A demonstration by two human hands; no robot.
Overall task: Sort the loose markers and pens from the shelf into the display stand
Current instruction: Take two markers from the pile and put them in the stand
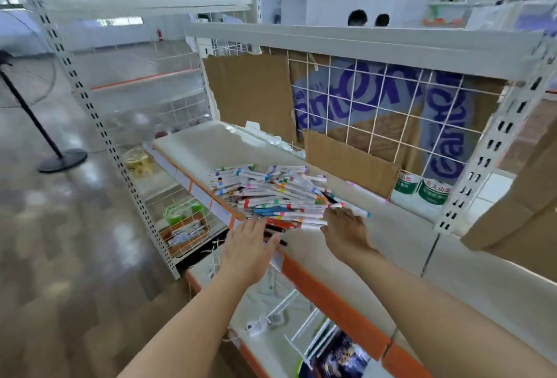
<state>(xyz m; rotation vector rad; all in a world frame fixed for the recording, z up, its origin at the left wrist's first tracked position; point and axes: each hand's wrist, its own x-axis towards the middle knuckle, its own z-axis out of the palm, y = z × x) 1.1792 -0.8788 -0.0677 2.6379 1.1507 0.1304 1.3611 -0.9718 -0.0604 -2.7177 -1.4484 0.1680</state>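
A loose pile of markers and pens (277,193), white barrels with coloured bands, lies on the white shelf (211,145) with an orange front edge. My left hand (250,245) reaches in with straight fingers at the shelf's front edge, its fingertips against the nearest pens. My right hand (346,233) lies on the right end of the pile, fingers bent down over the pens there. Whether it grips any is hidden under the hand. No display stand is plainly in view.
A wire grid back panel (376,112) with cardboard behind it closes the shelf's rear. Two green-labelled tubs (422,189) stand at the back right. A lower shelf (286,344) holds wire dividers and printed cards. A fan stand (60,157) is on the floor at left.
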